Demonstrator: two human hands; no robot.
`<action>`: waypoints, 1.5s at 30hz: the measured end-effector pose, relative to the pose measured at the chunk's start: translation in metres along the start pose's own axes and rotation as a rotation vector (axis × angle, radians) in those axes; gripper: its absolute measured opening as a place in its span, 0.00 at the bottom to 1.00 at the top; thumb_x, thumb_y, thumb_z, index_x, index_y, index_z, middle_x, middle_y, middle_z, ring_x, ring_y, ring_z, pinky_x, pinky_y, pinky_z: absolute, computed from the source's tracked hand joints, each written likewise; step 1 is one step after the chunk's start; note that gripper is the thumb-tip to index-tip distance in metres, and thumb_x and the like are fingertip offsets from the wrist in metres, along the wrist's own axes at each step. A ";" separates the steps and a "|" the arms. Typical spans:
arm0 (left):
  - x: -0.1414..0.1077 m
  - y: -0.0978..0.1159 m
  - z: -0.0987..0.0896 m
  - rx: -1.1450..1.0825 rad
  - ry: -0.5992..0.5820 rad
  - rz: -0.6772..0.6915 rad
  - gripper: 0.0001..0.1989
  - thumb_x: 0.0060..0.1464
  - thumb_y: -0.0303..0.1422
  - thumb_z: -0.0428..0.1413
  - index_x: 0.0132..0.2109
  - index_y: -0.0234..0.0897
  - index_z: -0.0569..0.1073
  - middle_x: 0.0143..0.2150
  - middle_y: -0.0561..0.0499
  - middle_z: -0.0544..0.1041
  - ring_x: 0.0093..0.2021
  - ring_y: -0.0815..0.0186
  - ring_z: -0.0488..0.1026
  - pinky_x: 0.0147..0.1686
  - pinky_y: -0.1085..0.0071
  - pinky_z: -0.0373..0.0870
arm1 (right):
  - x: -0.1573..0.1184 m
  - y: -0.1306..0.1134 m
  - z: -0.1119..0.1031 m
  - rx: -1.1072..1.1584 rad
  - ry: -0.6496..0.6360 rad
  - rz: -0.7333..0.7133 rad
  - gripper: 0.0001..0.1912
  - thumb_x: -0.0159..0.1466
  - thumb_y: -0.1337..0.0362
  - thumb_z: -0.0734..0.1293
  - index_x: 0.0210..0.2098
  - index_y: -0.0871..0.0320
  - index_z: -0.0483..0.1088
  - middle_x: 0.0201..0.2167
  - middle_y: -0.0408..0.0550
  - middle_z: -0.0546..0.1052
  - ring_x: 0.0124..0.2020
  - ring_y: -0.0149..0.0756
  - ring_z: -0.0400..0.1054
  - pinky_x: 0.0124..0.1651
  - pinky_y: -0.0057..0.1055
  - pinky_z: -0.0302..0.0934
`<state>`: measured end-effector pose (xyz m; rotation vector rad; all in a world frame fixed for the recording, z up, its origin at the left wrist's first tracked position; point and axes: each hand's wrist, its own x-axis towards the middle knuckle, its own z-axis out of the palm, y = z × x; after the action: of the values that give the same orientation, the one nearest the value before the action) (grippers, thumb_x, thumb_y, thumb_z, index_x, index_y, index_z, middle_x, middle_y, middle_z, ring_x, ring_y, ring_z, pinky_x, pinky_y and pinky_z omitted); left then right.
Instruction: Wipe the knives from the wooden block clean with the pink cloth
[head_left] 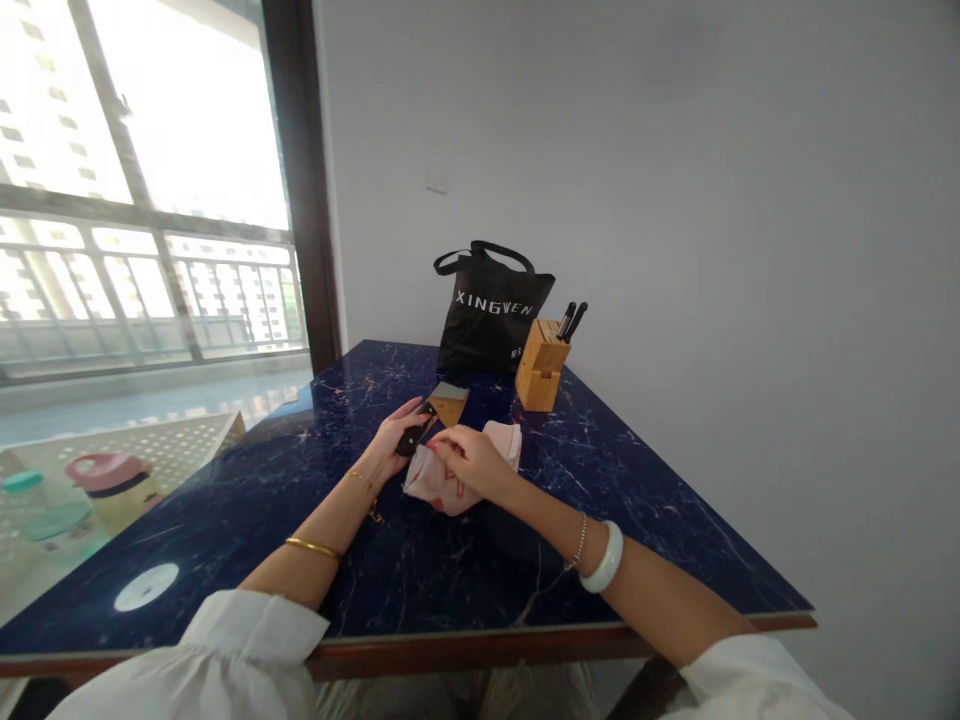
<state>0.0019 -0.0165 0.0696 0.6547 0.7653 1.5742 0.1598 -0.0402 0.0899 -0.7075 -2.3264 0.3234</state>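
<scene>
On a dark blue marbled table (pixel 420 585), in the single head view, the left hand (pixel 386 450) wraps closed around the black handle of one kitchen knife (pixel 412 437), its broad blade angled away from the person. The right hand (pixel 469 462) pinches one pink cloth (pixel 442 485) between its fingers, just beside the knife. Farther back stand one wooden knife block (pixel 541 367) holding two black-handled knives (pixel 571 320) and one black tote bag (pixel 487 320).

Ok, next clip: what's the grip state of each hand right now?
Left hand: closed, holding a black-handled knife.
Right hand: closed, gripping a pink cloth.
</scene>
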 end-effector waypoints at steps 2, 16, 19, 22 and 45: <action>-0.002 0.010 0.004 0.032 0.010 0.075 0.25 0.41 0.15 0.53 0.49 0.32 0.66 0.36 0.45 0.76 0.31 0.67 0.75 0.31 0.75 0.72 | 0.005 0.012 -0.009 -0.131 0.117 0.021 0.13 0.62 0.65 0.56 0.45 0.58 0.64 0.32 0.46 0.68 0.35 0.33 0.60 0.40 0.29 0.54; -0.038 0.029 0.076 0.247 -0.039 0.077 0.42 0.39 0.13 0.54 0.61 0.38 0.49 0.38 0.47 0.77 0.26 0.68 0.74 0.27 0.75 0.70 | 0.051 0.026 -0.040 -0.708 -0.012 -0.085 0.10 0.61 0.68 0.56 0.42 0.59 0.62 0.32 0.52 0.71 0.37 0.40 0.62 0.38 0.34 0.54; -0.037 0.041 0.086 0.234 -0.143 0.066 0.37 0.44 0.22 0.55 0.60 0.45 0.51 0.43 0.47 0.75 0.29 0.65 0.75 0.30 0.70 0.71 | 0.051 0.031 -0.061 -0.652 -0.020 -0.105 0.10 0.60 0.69 0.58 0.42 0.58 0.62 0.33 0.50 0.71 0.37 0.38 0.63 0.36 0.31 0.55; -0.029 0.050 0.081 0.353 -0.233 0.112 0.23 0.48 0.36 0.53 0.53 0.45 0.63 0.50 0.46 0.70 0.35 0.60 0.74 0.33 0.64 0.71 | 0.056 0.036 -0.096 -0.501 0.100 -0.094 0.12 0.60 0.67 0.58 0.44 0.55 0.61 0.35 0.46 0.71 0.37 0.34 0.64 0.37 0.28 0.57; 0.016 -0.037 -0.034 1.034 -0.266 0.226 0.10 0.48 0.34 0.50 0.37 0.41 0.73 0.45 0.49 0.73 0.48 0.59 0.67 0.50 0.61 0.60 | 0.101 0.137 -0.266 -0.138 0.731 0.249 0.13 0.50 0.60 0.65 0.32 0.61 0.71 0.27 0.46 0.72 0.27 0.31 0.65 0.31 0.28 0.58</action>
<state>-0.0030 -0.0016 0.0194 1.7042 1.3261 1.1602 0.3297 0.1402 0.2853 -0.9894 -1.5794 -0.0029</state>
